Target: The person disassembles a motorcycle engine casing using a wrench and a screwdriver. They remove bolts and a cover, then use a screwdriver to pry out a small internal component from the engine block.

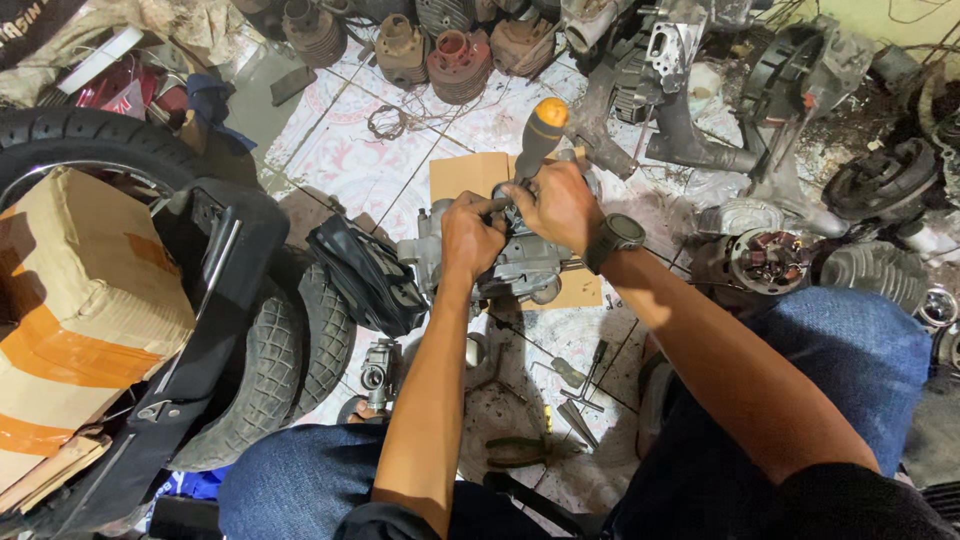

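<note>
- Centrally, a grey metal engine part (520, 262) is seen resting on a sheet of cardboard (465, 178) laid over the tiled floor (345, 150).
- The part is gripped from the left by the left hand (470, 235), fingers closed around its upper edge.
- A screwdriver (536, 140) with an orange-and-black handle is held in the closed right hand (556, 205), tip directed down into the part.
- A watch (613, 238) is worn on the right wrist.
- Tyres (290, 350) are shown just to the left; loose tools (575, 390) are scattered below.

A tiled floor (345, 150) carries everything. Cardboard (462, 175) lies at its middle, with hand tools (580, 395) nearer and pliers (522, 450) nearest. Rusty cylinders (460, 65) stand far, tyres (290, 360) left, engine parts (765, 262) right.
</note>
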